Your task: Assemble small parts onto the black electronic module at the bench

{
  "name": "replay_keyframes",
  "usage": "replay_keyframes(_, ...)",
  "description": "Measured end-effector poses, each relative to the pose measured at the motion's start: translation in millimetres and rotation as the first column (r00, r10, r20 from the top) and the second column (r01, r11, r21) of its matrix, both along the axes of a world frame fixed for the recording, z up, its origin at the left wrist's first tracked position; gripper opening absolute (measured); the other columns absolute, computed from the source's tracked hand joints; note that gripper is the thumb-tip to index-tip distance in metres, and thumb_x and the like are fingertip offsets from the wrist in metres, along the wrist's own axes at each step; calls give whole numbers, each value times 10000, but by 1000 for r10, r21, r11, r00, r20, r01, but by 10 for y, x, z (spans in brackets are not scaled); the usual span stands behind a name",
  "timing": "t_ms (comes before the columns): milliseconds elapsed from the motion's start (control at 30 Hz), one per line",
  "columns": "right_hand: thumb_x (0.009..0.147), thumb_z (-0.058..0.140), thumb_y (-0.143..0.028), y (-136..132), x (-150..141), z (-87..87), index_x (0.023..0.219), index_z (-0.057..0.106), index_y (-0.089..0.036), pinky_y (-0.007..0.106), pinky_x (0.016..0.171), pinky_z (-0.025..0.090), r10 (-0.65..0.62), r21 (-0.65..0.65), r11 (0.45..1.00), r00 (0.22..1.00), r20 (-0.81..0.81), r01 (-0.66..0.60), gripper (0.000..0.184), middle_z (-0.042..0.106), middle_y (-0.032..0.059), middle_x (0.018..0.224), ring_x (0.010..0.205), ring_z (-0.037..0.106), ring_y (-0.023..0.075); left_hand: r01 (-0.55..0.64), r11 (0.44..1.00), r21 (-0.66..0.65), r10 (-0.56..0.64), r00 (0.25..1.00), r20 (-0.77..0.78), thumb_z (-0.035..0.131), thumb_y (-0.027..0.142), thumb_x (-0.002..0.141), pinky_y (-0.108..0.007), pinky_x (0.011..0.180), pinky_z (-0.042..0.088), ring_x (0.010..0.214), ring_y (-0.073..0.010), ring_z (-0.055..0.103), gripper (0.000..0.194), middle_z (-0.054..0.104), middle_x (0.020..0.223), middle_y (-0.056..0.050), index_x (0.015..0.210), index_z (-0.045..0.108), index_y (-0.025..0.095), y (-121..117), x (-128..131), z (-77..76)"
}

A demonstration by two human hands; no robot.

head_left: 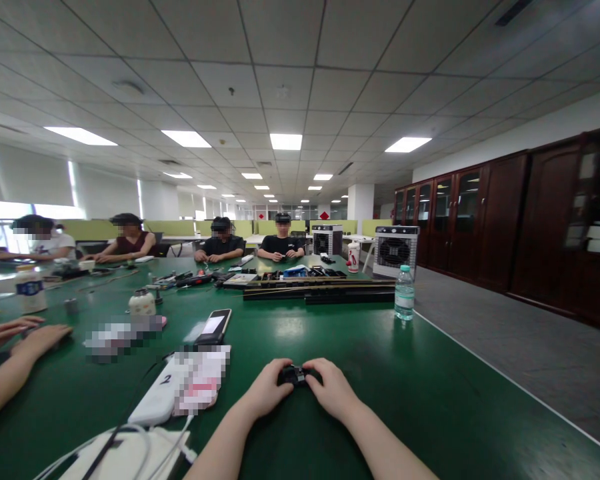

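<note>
Between my two hands is a small black device with a few silvery details, too small to name more closely. My left hand grips its left end, thumb on the near side and fingers curled around the far side. On the right end, my right hand holds it in much the same way. Both hands are just above or resting on the green table; which of the two I cannot tell. The device's underside is hidden.
Left of my hands lie a white power bank, a pixelated phone, cables and a black phone. A water bottle stands right. Black strips lie across the table ahead. A neighbour's hands are at far left; several people sit beyond.
</note>
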State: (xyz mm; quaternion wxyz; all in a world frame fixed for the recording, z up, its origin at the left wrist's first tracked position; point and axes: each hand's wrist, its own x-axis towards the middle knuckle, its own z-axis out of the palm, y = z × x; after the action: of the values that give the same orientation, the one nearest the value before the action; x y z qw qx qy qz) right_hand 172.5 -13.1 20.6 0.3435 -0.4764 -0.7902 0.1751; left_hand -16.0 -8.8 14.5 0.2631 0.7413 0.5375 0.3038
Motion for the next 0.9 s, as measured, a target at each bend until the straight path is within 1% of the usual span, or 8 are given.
replay_keyframes(133,749,566,-240,-32,-19,23,983,653,-227,329,895,409,15,14,1000,1000,16,-16,250,649,40,1018,977,564,206,-11,1000,7,11,999,-32,548,161,665,-325,1000,361,1128,-223,508,517,565,1203,-128,1177,514,101,-7,13,11)
replay_keyframes(300,722,602,-223,-56,-27,31,967,658,-238,335,901,401,14,1,1000,999,43,-14,251,645,31,1019,985,554,210,8,1000,30,-7,999,-46,536,144,673,-301,993,367,1106,-200,520,470,586,1172,-83,1143,534,157,-16,10,8)
replay_keyframes(400,716,610,-214,-54,-27,23,964,661,-240,348,916,389,14,-1,1000,999,50,-14,254,641,31,1035,1004,544,216,9,999,33,-8,999,-52,550,155,668,-301,990,374,1101,-207,524,479,587,1177,-90,1147,536,150,-9,6,-10)
replay_keyframes(600,725,608,-228,-31,-29,-5,949,668,-256,368,928,379,16,-8,1000,997,72,-15,233,620,33,1097,1035,533,221,14,1000,24,-13,999,-31,587,199,662,-326,1016,356,1151,-223,504,567,559,1243,-92,1220,494,173,8,1,-38)
replay_keyframes(767,727,602,-221,-36,-27,-6,935,664,-244,357,914,386,2,-2,1000,997,72,-2,217,629,35,1075,1022,536,216,15,1000,24,-14,999,-36,563,194,685,-307,1002,368,1131,-216,520,493,582,1208,-93,1175,526,155,3,9,-40)
replay_keyframes(900,729,600,-212,-36,-22,-4,917,657,-241,341,896,392,2,6,1000,997,79,-3,199,640,27,1028,995,546,205,10,999,38,-9,1000,-27,570,198,691,-301,995,373,1124,-211,524,491,577,1208,-101,1177,522,145,-7,17,-34)
